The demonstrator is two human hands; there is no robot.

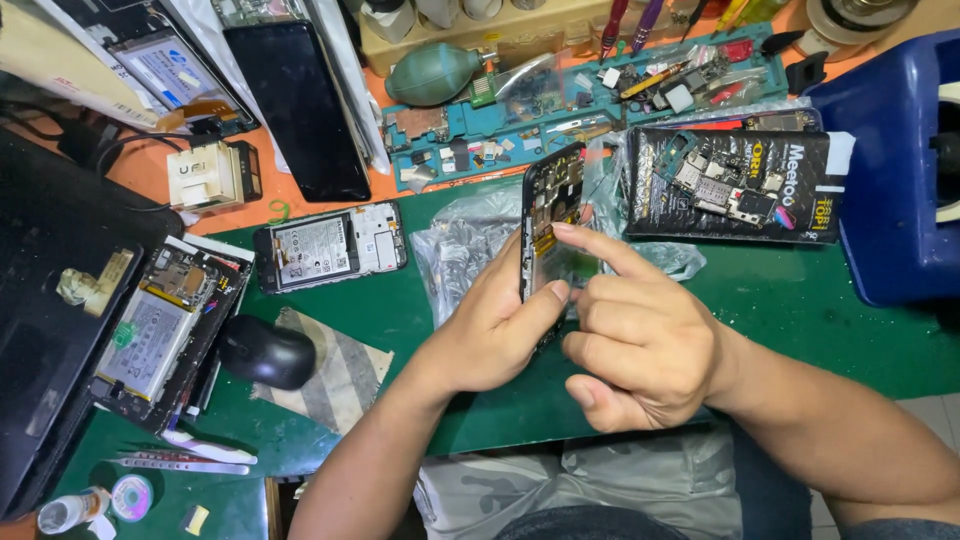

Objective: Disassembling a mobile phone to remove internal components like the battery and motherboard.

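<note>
An opened phone (551, 205) with its back off stands on edge above the green mat (800, 310), its inner boards showing. My left hand (490, 325) grips its lower end, thumb pressed against the near edge. My right hand (630, 335) is beside it on the right, the index finger stretched onto the phone's inner face and the other fingers curled. A crumpled clear plastic bag (460, 250) lies just behind the phone.
A second opened phone (328, 247) lies flat at left, another with a battery (160, 330) beside a black mouse (266, 352). A parts tray (560, 110), a black parts pouch (735, 185), a blue bin (895, 170) and tweezers (180, 462) ring the mat.
</note>
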